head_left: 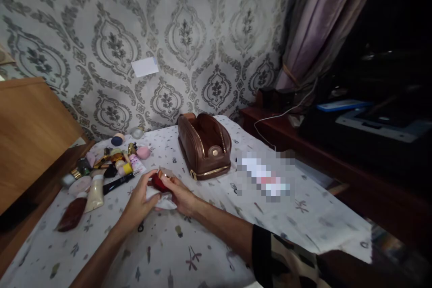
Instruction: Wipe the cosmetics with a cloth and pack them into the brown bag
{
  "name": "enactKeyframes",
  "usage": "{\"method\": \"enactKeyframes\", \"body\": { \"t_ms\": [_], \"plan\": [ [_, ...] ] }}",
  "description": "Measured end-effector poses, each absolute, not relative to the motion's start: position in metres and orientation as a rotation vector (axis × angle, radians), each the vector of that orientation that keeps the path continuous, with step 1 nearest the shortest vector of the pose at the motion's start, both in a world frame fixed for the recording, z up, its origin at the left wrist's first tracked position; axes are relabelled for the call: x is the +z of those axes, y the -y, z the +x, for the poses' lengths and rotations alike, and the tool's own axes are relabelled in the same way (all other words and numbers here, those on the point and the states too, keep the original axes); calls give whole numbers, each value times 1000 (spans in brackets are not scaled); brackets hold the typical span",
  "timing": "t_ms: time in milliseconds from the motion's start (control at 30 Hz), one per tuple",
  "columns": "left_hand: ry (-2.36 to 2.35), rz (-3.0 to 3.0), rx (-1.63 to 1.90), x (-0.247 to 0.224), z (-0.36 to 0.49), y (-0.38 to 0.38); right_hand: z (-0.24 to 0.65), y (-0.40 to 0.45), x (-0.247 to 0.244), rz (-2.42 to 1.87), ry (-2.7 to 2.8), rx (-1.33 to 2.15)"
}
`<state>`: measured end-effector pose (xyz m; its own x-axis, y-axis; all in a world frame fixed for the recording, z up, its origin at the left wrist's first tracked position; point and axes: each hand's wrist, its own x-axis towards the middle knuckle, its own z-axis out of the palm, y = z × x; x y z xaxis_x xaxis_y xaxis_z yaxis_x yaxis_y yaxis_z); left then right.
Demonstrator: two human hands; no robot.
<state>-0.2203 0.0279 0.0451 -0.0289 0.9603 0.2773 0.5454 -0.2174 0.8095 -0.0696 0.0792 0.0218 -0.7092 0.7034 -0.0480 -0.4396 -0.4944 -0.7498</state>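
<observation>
Holding a red item [159,183] and a white item [166,202] between left hand [141,199] and right hand [184,195], we do best with gentle, even grips, low over the sheet [165,247].

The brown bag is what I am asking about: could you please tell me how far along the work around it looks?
Already done: the brown bag stands open, with no contents visible inside. In hand: the left hand and right hand hold a red item with some white material. Probably left: the pale tube and black tube lie loose among others, though whether any were already handled, I cannot tell.
</observation>
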Motion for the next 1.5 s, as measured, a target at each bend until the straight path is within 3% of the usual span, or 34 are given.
{"method": "enactKeyframes", "body": {
  "t_ms": [100, 333, 533, 900, 1100, 1300, 1500],
  "plan": [
    [-1579, 1799, 1173, 48, -211, -27, -70, -78, 21, -608, 985, 2105],
    [-1702, 1711, 811, 99, -214, -29, -69, -77, 26, -861, 1278, 1632],
    [-1718, 2007, 534, 121, -198, -46, -62, -75, 33, -913, 1506, 1399],
    [-1567, 1848, 505, 130, -170, -68, -9, -92, 28, -915, 1618, 1384],
    [-1687, 1717, 746, 176, -163, -89, 5, -89, 12, -855, 1717, 1471],
    [-1513, 1838, 1005, 226, -126, -137, 1, -86, 9, -806, 1766, 1437],
    [-1524, 2173, 681, 229, -84, -218, 3, -85, 10, -845, 1786, 1429]
  ]
}}
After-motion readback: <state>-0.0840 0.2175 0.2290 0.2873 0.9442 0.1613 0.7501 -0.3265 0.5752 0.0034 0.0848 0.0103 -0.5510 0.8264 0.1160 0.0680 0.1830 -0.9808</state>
